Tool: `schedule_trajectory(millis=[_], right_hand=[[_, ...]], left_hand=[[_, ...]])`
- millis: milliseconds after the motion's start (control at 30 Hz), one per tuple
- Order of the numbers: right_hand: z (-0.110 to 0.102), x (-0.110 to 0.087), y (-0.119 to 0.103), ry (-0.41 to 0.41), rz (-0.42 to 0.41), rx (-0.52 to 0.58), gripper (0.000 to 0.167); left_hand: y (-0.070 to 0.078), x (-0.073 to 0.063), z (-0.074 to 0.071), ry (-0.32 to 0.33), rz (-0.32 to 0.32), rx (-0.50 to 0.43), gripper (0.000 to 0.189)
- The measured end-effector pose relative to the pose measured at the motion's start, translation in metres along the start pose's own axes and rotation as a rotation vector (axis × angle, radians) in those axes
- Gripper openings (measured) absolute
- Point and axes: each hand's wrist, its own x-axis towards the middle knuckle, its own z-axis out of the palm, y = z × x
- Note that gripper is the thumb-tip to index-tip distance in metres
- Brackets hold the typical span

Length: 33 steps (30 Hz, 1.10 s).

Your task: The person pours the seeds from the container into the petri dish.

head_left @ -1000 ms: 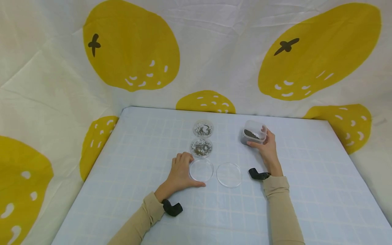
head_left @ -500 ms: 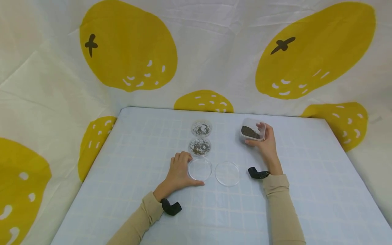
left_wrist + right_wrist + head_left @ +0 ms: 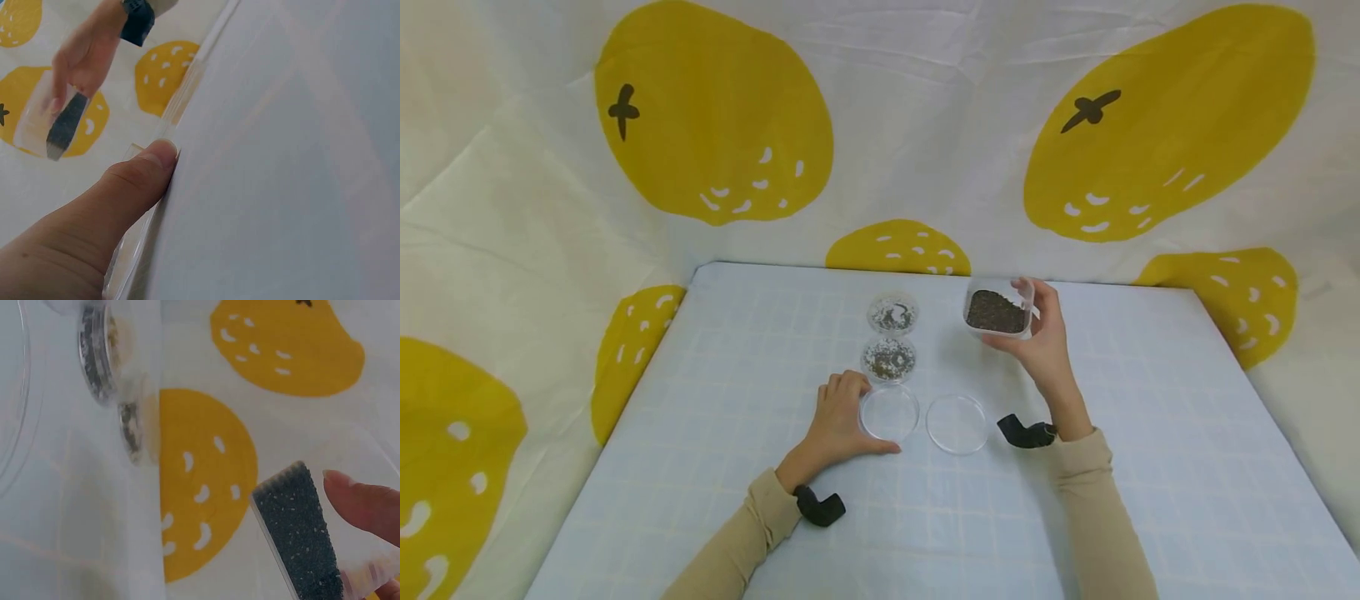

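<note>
In the head view my right hand grips a clear plastic tub part-filled with dark soil. The tub is tilted and held above the table; the right wrist view shows the soil slanting against its wall. My left hand holds a clear petri dish on the table by its rim, thumb at the near side and fingers at the far side. The left wrist view shows the thumb against the dish edge; the other fingers are out of sight there.
A round clear lid or dish lies right of the held dish. Beyond it stand a petri dish with soil and white bits and a similar dish farther back. A lemon-printed cloth hangs behind the table.
My right hand has lifted the tub off the table, moving it left and tilting it, so more soil shows. The left hand stays at the petri dish.
</note>
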Motion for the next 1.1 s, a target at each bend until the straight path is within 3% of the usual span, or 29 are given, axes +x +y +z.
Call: schedule_trajectory(millis=[267,500,767,1100], right_hand=[[0.029,-0.013,-0.016,-0.088,-0.168,-0.165,0.093],[0.043,-0.021,0.018,-0.125,-0.354,-0.287,0.095],[0.055,-0.025,0.028,-0.176,-0.51,-0.322,0.084],[0.067,-0.03,0.035,-0.294,-0.623,-0.352,0.078]], left_hand=[[-0.001,0.0,0.002,-0.009,-0.008,0.006,0.092],[-0.002,-0.001,0.002,-0.009,-0.009,0.009,0.093],[-0.002,0.0,0.002,0.004,0.005,0.018,0.094],[-0.002,0.0,0.0,0.0,0.016,0.003,0.095]])
